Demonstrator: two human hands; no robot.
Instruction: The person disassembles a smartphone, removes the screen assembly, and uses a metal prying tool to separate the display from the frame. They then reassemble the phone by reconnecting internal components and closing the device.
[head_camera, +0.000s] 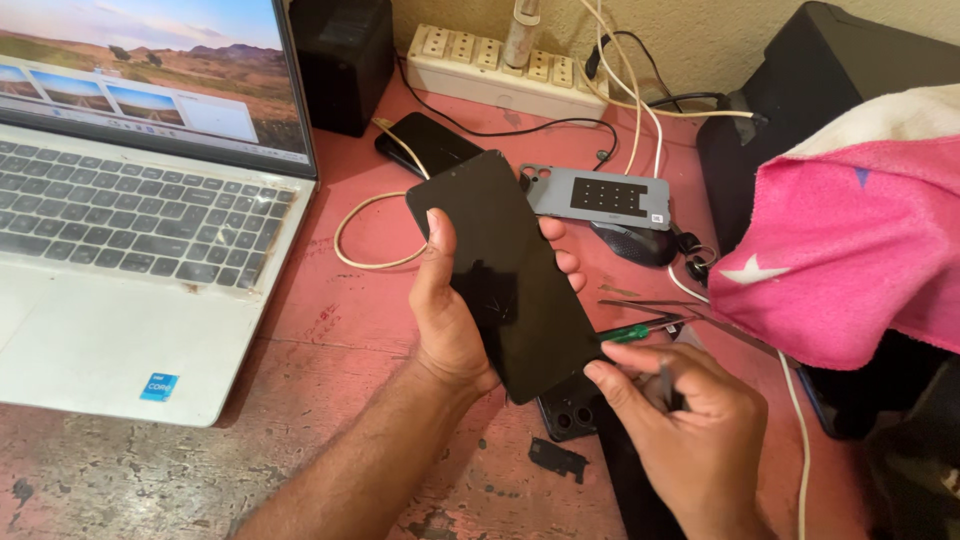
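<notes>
My left hand (450, 320) grips a black phone (505, 270) with a dark, cracked screen, tilted above the pink table (340, 300). My thumb lies on its left edge and my fingertips show at its right edge. My right hand (690, 430) holds a thin dark tool (668, 385) at the phone's lower right corner. Under the held phone lies another black phone (568, 410), camera side up.
A silver laptop (130, 240) fills the left. Behind the held phone lie a black phone (432, 140), a grey phone back cover (600, 197), a mouse (632, 243), cables and a power strip (495, 62). A green-handled screwdriver (640, 330), tweezers (700, 318) and a pink towel (850, 250) sit right. A small black part (558, 458) lies near.
</notes>
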